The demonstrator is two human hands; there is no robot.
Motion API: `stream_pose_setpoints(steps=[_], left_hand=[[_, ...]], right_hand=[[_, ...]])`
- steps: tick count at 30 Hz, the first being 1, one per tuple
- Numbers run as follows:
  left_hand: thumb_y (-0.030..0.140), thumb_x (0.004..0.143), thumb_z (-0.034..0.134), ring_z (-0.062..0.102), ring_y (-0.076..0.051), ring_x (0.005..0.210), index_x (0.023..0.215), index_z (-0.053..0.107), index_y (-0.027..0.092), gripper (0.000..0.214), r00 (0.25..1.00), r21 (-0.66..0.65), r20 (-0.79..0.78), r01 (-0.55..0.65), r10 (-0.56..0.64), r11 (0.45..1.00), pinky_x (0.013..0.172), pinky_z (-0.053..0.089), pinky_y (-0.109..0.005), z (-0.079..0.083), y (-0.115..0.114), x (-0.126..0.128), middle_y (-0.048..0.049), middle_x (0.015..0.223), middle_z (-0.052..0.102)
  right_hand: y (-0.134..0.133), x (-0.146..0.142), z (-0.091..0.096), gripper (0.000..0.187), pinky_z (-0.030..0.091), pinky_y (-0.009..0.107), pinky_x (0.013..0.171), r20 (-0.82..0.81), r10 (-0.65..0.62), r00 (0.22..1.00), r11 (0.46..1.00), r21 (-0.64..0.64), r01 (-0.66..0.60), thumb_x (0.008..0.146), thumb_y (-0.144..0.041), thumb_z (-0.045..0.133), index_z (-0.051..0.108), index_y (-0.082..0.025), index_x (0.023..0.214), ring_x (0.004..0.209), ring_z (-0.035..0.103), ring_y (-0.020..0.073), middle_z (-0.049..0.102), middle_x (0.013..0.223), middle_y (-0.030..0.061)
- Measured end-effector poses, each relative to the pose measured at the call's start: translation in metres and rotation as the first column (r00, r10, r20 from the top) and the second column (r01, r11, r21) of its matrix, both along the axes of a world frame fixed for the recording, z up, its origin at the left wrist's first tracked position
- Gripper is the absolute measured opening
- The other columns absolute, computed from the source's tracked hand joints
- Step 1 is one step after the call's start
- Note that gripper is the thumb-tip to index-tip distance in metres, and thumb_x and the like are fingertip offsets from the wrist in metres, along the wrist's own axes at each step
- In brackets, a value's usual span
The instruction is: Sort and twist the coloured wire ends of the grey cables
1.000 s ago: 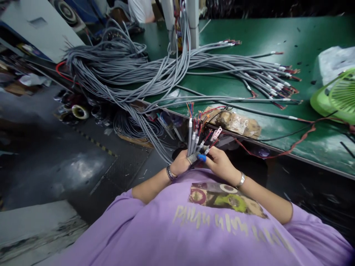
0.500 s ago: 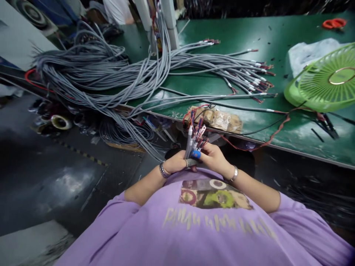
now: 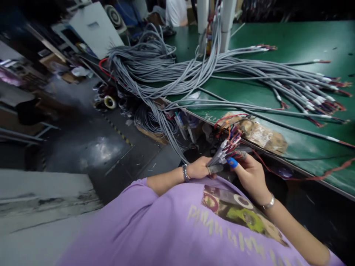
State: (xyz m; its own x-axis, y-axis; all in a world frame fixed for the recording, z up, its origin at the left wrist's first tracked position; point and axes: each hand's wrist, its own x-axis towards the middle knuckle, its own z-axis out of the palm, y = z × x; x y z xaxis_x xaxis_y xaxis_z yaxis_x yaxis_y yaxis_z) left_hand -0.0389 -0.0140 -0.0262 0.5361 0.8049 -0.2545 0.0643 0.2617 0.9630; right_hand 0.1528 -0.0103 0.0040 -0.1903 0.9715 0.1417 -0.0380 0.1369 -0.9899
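Close to my chest, my left hand (image 3: pixel 200 169) is closed round a bunch of grey cable ends (image 3: pixel 225 147) whose stripped red and blue wires fan out up and to the right. My right hand (image 3: pixel 250 173) is closed on the same bunch from the right. A blue cover (image 3: pixel 232 162) sits on one of its fingers, pressed against the cables. Both wrists carry metal bands. The bunch is held just below the edge of the green table (image 3: pixel 288 37).
A large heap of grey cables (image 3: pixel 177 70) lies across the table, their stripped ends (image 3: pixel 327 98) at the right. A taped brown block (image 3: pixel 263 133) sits at the table's edge. Cable coils and a tape roll (image 3: pixel 110 102) lie on the floor. Another person (image 3: pixel 174 11) is at the far end.
The view has swung left, so the green fan has left the frame. The cable bunch has tilted from upright to leaning right. Both hands keep their grip.
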Motion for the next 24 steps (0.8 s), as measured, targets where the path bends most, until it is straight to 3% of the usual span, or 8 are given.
stream_pose_setpoints(steps=[5,9,13,18,21,24], left_hand=[[0.069,0.072,0.07,0.059,-0.012,0.053,0.062,0.064,0.012,0.058,0.992,-0.044,0.069,-0.106,0.109,0.993,0.056,0.05,-0.025,0.014,-0.001,-0.001,-0.0059,0.059,0.064],[0.067,0.072,0.071,0.053,-0.009,0.045,0.057,0.057,0.013,0.058,0.993,-0.011,0.02,-0.113,0.113,0.994,0.048,0.044,-0.021,0.023,-0.001,0.0,-0.001,0.051,0.056],[0.06,0.075,0.074,0.047,-0.007,0.039,0.057,0.053,0.015,0.052,0.978,0.023,-0.01,-0.207,0.208,0.978,0.043,0.04,-0.019,0.025,-0.001,0.005,0.0027,0.046,0.051],[0.052,0.08,0.071,0.058,-0.011,0.044,0.061,0.059,0.014,0.045,0.95,-0.015,0.015,-0.312,0.312,0.95,0.047,0.047,-0.022,0.016,-0.001,0.006,-0.0005,0.051,0.059],[0.049,0.081,0.07,0.065,-0.014,0.054,0.068,0.065,0.013,0.039,0.94,-0.073,0.04,-0.335,0.338,0.939,0.051,0.051,-0.023,0.01,-0.001,0.005,-0.0046,0.063,0.067],[0.047,0.081,0.07,0.063,-0.012,0.05,0.067,0.065,0.012,0.038,0.958,-0.08,-0.004,-0.288,0.288,0.954,0.047,0.047,-0.02,0.01,-0.001,0.004,-0.0052,0.062,0.067]], right_hand=[[-0.002,-0.005,-0.001,0.009,0.052,0.026,0.062,0.067,0.123,0.99,0.992,0.0,-0.124,0.085,-0.03,0.07,0.072,-0.021,0.082,0.063,0.06,0.0133,0.069,0.072,0.0013],[-0.002,-0.01,-0.008,0.014,0.046,0.024,0.055,-0.034,0.038,0.999,0.981,-0.189,-0.044,0.078,-0.032,0.077,0.071,-0.02,0.079,0.057,0.053,0.0103,0.064,0.067,-0.0008],[0.002,-0.012,-0.016,0.023,0.04,0.022,0.048,-0.328,-0.143,0.934,0.875,-0.483,-0.036,0.069,-0.035,0.08,0.065,-0.019,0.076,0.049,0.044,0.0063,0.056,0.062,-0.0042],[0.005,-0.008,-0.019,0.022,0.043,0.022,0.049,-0.413,-0.244,0.878,0.789,-0.61,-0.068,0.062,-0.025,0.075,0.063,-0.018,0.079,0.052,0.047,0.0059,0.061,0.073,-0.0024],[0.003,-0.008,-0.017,0.028,0.045,0.024,0.052,-0.366,-0.132,0.921,0.808,-0.577,-0.114,0.063,-0.028,0.078,0.064,-0.017,0.085,0.055,0.05,0.0074,0.062,0.074,-0.0021],[0.007,-0.013,-0.014,0.035,0.042,0.024,0.051,-0.266,-0.029,0.964,0.878,-0.468,-0.103,0.065,-0.039,0.082,0.061,-0.018,0.083,0.054,0.048,0.008,0.059,0.067,-0.0037]])
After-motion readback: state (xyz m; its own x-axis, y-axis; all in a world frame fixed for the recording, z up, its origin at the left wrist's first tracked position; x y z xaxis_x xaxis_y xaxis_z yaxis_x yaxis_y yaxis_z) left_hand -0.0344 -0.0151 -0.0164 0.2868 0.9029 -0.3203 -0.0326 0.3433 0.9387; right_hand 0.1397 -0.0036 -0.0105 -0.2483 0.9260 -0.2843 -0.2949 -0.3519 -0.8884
